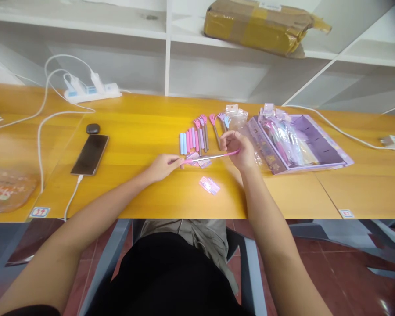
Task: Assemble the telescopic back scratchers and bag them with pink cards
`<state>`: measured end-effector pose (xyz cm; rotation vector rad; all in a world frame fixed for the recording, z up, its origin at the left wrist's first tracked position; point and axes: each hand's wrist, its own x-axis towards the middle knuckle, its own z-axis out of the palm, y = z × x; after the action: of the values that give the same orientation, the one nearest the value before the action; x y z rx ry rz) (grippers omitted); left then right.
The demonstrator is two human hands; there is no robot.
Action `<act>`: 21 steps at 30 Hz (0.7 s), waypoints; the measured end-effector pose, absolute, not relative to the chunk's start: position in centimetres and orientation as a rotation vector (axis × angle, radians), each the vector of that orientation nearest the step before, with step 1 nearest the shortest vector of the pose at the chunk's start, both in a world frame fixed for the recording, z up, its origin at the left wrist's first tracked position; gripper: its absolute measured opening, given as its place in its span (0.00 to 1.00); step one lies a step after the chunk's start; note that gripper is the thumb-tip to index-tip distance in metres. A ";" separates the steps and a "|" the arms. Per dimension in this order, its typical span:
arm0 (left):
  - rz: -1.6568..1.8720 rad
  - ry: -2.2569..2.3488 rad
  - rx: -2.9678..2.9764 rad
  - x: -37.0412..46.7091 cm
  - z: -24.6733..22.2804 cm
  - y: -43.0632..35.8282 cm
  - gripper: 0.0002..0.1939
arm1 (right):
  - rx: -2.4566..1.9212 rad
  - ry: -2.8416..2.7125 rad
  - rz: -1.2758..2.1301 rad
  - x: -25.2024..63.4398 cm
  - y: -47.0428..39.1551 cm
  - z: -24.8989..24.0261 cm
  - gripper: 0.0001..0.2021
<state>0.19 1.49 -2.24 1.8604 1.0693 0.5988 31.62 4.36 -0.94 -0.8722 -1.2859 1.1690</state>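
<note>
A thin metal rod with pink ends, a back scratcher (209,157), is stretched level between my two hands. My left hand (166,166) pinches its pink handle. Around the other pink end, the fingers of my right hand (239,149) are curled. Just beyond it lie several loose handle tubes (188,141) in blue, pink and purple. Several more scratchers with small hand-shaped heads (212,119) in pink, purple and blue rest beside them. Small printed cards (210,185) lie on the table nearer to me, and others are partly under the rod.
On the right, a purple box (329,151) holds bagged items, with clear plastic bags (236,117) beside it. A phone (90,154), a black case (92,128), cables and a power strip (94,93) are on the left. A taped parcel (253,26) sits on the shelf above.
</note>
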 end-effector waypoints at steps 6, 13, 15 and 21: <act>0.630 1.097 1.926 0.4 -2.7 1.5 0.27 | -0.916 -1.331 1.196 30.5 3.9 -1.6 0.21; 0.631 1.106 1.945 0.5 -2.6 1.2 0.26 | -0.879 -1.349 1.305 28.6 3.2 -2.2 0.21; 0.630 1.107 1.943 0.6 -2.5 1.2 0.26 | -0.878 -1.340 1.302 28.2 3.0 -2.2 0.21; 0.639 1.126 1.928 0.7 -2.3 0.9 0.29 | -0.862 -1.281 1.307 27.2 2.6 -2.4 0.20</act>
<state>0.72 0.95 -2.30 1.9284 1.1255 0.6388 27.19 2.60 -2.41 -0.8618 -1.2806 1.3073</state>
